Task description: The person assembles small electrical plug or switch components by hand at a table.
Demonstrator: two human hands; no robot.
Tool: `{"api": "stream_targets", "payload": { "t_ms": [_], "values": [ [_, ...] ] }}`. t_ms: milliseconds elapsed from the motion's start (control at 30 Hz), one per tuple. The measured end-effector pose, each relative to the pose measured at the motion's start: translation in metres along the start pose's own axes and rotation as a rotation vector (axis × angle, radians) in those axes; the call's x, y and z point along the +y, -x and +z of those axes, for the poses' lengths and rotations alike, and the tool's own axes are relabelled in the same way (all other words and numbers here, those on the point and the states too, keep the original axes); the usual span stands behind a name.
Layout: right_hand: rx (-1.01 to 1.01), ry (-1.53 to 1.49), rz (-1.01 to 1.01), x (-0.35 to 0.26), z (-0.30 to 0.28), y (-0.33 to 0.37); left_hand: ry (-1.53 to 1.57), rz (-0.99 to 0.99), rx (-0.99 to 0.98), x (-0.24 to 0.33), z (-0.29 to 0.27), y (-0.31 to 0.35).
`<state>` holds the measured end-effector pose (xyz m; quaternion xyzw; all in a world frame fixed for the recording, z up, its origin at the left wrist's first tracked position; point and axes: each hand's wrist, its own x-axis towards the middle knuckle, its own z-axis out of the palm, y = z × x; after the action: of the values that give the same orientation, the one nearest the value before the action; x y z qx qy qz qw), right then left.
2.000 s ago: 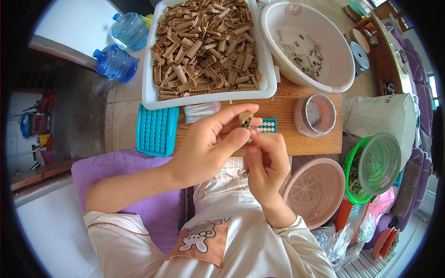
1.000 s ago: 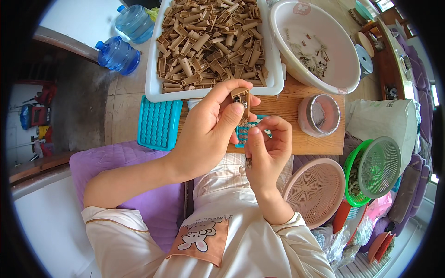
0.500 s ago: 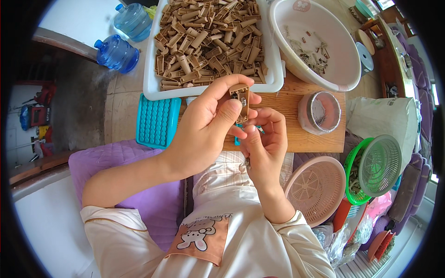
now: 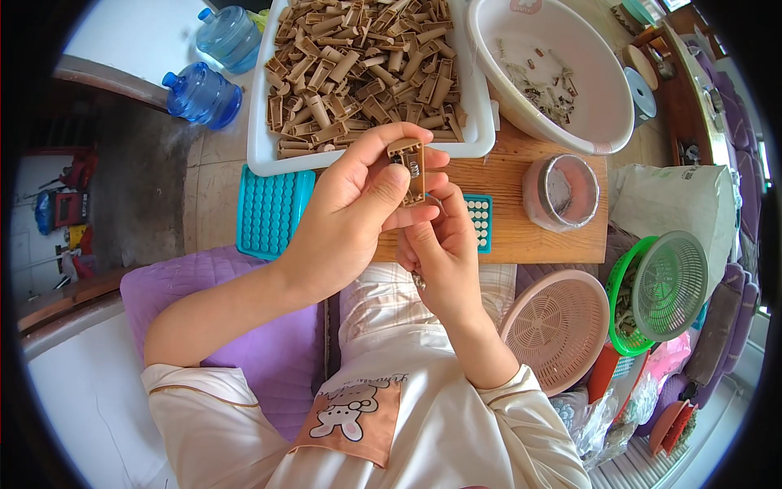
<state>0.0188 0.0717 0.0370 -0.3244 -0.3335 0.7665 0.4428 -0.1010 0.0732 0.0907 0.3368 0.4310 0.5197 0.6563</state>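
Observation:
Above the wooden table [image 4: 529,253], my left hand [image 4: 338,212] grips a small brown plastic casing [image 4: 394,147] by its sides, thumb in front and fingers behind. The casing's hollow side shows, with a metal coil spring [image 4: 414,168] inside. My right hand [image 4: 446,265] is closed just below, thumb and forefinger pinched at the casing's lower end. A small cluster of metal pieces [image 4: 419,280] pokes out from its curled fingers. Partly hidden behind this hand lies a teal tray [image 4: 490,222] with white round pieces.
A white bin [image 4: 265,159] piled with brown casings [image 4: 366,77] stands beyond my hands. Left is a dimpled teal tray [image 4: 275,213]. Right are a basin [image 4: 505,37] holding small metal parts, a round tub [image 4: 538,196], a pink basket [image 4: 521,310] and a green basket [image 4: 623,346].
Both hands have shifted slightly left with the casing. My right hand has closed in nearer to the casing's lower end, and more of the teal tray behind it now shows.

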Motion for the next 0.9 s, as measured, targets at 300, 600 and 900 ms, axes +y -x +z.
{"api": "stream_targets", "payload": {
  "t_ms": [300, 600, 900],
  "values": [
    [-0.106, 0.045, -0.204, -0.013, -0.017, 0.001, -0.089, -0.024, -0.058, -0.008, 0.005, 0.003],
    [-0.001, 0.154, -0.172, -0.003, -0.019, -0.001, -0.535, -0.057, -0.115, -0.015, 0.009, 0.015],
    [-0.483, 0.25, 0.027, -0.022, -0.079, -0.017, -0.325, -0.16, -0.229, -0.026, -0.001, 0.008]
  ]
}}
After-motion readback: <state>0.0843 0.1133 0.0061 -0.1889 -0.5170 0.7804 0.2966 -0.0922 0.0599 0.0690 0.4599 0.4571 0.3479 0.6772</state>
